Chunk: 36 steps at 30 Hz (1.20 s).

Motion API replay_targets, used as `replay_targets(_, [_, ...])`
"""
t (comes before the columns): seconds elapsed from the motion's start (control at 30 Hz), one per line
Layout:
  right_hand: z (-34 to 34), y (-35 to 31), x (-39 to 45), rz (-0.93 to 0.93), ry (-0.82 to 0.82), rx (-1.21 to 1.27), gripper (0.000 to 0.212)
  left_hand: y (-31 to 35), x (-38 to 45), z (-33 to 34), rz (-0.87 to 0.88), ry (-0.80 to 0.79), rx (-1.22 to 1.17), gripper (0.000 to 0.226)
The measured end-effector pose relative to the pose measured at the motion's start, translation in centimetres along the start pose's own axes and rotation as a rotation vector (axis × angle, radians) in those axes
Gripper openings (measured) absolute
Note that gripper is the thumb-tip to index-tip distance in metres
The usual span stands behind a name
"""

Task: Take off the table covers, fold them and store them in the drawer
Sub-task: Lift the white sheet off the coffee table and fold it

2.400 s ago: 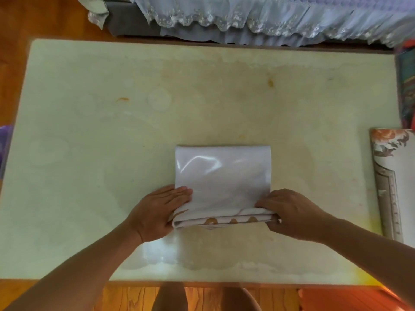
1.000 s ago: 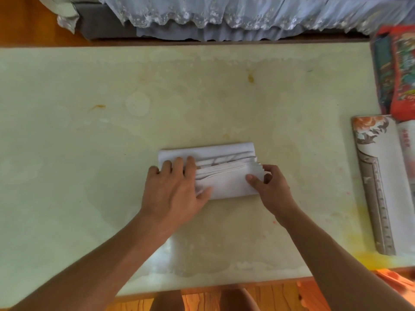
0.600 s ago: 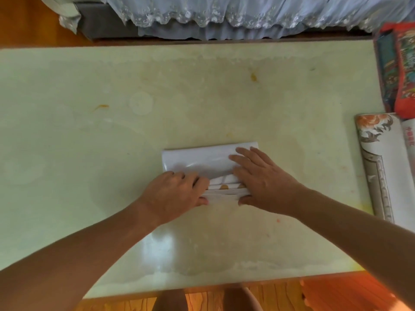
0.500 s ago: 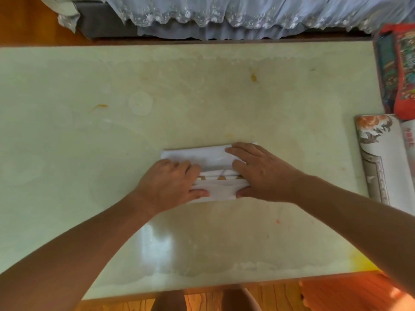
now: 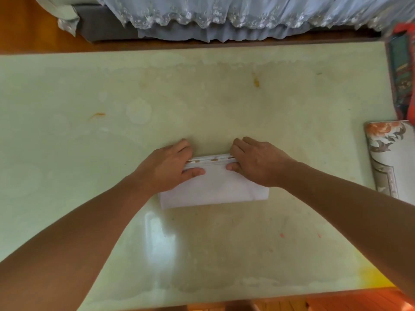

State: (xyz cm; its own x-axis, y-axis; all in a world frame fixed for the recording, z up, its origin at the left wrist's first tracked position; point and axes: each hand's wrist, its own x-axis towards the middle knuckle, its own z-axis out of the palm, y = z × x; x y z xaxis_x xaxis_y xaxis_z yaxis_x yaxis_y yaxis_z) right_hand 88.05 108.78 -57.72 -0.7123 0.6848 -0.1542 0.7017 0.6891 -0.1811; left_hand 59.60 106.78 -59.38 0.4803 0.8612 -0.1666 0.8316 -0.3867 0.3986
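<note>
A white table cover, folded into a small thick rectangle, lies in the middle of the pale stone table. Its layered edge, showing bits of orange print, faces away from me. My left hand grips the left end of that far edge, fingers curled over it and thumb on top. My right hand grips the right end the same way. The near half of the packet lies flat and white, partly under my wrists.
A second folded cover with an orange flower print lies at the table's right edge. Colourful packets sit beyond it at the far right. A lace-trimmed bedspread hangs behind the table. Wooden floor shows around the table.
The cover has been folded over once more into a narrower packet. Both hands have moved from its near side and top to its far layered edge.
</note>
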Motion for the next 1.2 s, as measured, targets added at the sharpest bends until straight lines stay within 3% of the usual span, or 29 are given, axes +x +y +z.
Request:
replay_targets(0.1, [0.2, 0.1, 0.1, 0.064, -0.067, 0.028, 0.054, -0.1, -0.4, 0.7, -0.014, 0.119, -0.070, 0.061])
replay_targets(0.23, [-0.4, -2.2, 0.3, 0.132, -0.101, -0.158, 0.047, 0.0, 0.0, 0.9, 0.165, 0.118, 0.240, 0.047])
replay_targets(0.33, [-0.5, -5.9, 1.2, 0.316, -0.256, -0.221, 0.052, 2.0, -0.1, 0.5, 0.030, 0.083, 0.430, 0.037])
replay_targets(0.43, [0.9, -6.0, 0.8, 0.464, -0.110, -0.004, 0.036, 5.3, -0.4, 0.6, -0.214, 0.084, 0.383, 0.024])
replay_targets(0.6, [2.5, -5.1, 0.3, 0.460, 0.098, 0.131, 0.023, 5.6, -0.8, 1.0, -0.322, 0.066, 0.289, 0.031])
replay_targets(0.73, [2.1, -4.8, 1.1, 0.543, 0.124, 0.161, 0.025, 5.3, -0.9, 1.2, -0.322, 0.036, 0.198, 0.048])
replay_targets(0.83, [1.9, -4.2, 2.6, 0.584, 0.055, 0.123, 0.029, 4.7, -0.7, 1.2, -0.323, 0.003, 0.155, 0.064])
replay_targets(1.0, [2.7, -4.0, 3.4, 0.597, 0.020, 0.081, 0.030, 4.0, -0.2, 1.7, -0.318, 0.036, 0.115, 0.062])
replay_targets(1.2, [3.5, -3.8, 3.3, 0.570, 0.151, 0.103, 0.028, 3.8, 0.0, 2.2, -0.292, 0.055, 0.147, 0.061])
